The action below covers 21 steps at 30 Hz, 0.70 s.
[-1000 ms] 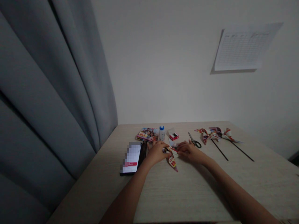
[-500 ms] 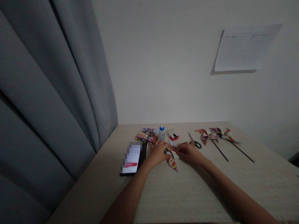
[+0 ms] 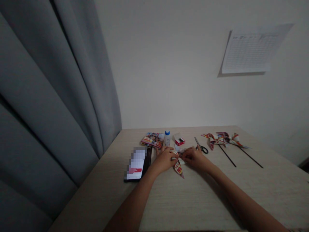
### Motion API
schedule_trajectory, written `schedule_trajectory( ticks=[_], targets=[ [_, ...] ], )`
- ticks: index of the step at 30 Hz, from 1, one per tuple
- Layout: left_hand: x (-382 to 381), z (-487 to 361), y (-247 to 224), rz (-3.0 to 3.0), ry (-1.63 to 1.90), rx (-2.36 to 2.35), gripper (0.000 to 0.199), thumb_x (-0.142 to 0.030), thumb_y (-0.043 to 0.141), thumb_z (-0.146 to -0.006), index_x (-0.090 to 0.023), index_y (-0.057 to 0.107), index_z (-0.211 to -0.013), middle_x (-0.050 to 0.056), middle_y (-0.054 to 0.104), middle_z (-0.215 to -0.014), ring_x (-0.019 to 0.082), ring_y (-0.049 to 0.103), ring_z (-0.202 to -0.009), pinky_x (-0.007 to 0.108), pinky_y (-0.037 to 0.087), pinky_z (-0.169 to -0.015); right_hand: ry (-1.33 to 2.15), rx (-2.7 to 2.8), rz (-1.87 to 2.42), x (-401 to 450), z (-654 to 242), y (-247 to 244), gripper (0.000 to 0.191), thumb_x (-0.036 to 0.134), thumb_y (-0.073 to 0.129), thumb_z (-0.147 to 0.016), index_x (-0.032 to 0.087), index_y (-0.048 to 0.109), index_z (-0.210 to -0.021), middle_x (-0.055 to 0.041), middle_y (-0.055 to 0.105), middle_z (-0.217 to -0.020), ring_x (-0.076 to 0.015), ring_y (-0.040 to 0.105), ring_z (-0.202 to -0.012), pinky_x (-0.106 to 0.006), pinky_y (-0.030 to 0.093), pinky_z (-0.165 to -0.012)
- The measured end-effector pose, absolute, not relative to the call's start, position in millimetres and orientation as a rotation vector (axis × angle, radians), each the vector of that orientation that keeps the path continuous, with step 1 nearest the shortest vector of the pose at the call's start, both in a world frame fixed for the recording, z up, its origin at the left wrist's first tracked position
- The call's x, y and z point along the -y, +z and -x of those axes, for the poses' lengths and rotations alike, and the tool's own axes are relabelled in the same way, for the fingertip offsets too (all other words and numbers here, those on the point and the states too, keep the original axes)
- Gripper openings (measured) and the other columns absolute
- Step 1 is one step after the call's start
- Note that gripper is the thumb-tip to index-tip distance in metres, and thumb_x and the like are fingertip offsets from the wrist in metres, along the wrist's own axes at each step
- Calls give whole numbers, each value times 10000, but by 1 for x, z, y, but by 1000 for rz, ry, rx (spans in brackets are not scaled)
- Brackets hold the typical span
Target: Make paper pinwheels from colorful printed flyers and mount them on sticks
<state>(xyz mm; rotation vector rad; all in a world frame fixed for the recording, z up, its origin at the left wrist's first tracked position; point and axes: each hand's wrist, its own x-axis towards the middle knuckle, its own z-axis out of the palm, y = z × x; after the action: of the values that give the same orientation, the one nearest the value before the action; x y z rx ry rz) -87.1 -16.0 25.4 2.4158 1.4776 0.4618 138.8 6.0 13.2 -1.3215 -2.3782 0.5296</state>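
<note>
Patterned paper (image 3: 178,169) with red and yellow print lies between my hands, a pointed corner of it toward me. My left hand (image 3: 164,159) is closed on its left side, thumb and fingers pressed on the folded part. From the right, my right hand (image 3: 193,157) meets it with fingertips pinched together at the paper's middle; whatever is between them is too small to make out. Under the paper a white sheet partly shows. Just behind my hands stand a glue bottle (image 3: 167,139) with a blue cap and a small red box (image 3: 180,141), its lid up.
A phone (image 3: 136,164) and dark sticks (image 3: 149,156) lie left of my hands, with a stack of printed papers (image 3: 152,140) behind. Scissors (image 3: 204,149) are behind my right hand. Two paper pinwheels (image 3: 217,140) on dark sticks lie farther right.
My left hand's fingers have shifted slightly right over the paper and now cover more of its upper part. My right hand has barely moved.
</note>
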Motion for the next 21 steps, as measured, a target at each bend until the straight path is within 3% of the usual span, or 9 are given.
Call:
schedule_trajectory(
  ticks=[11,16,21],
  targets=[
    [18,87,25,-2413,448,-1509,243,-396,617,-910,-405,766,-1101,25,581,-1374,344,353,-1397,674,98,-1181,511,2381,1324,-5,-140,15,215,350,588,-882,248,774,-920,-57,759,-987,-277,624,-1102,-625,115,-1170],
    [18,86,25,-2416,422,-1512,244,-402,611,-915,-392,766,-1103,29,588,-1359,335,355,-1389,652,83,-1194,472,2410,1268,-7,-144,16,224,410,631,-870,252,774,-938,-49,761,-985,-274,624,-1088,-589,130,-1180],
    [18,86,26,-2411,399,-1509,242,-404,609,-919,-404,758,-1110,25,603,-1333,334,358,-1384,671,87,-1183,460,2441,1218,-10,-150,15,257,419,659,-843,263,773,-1013,-56,761,-1007,-263,623,-1086,-537,234,-1158]
  ],
)
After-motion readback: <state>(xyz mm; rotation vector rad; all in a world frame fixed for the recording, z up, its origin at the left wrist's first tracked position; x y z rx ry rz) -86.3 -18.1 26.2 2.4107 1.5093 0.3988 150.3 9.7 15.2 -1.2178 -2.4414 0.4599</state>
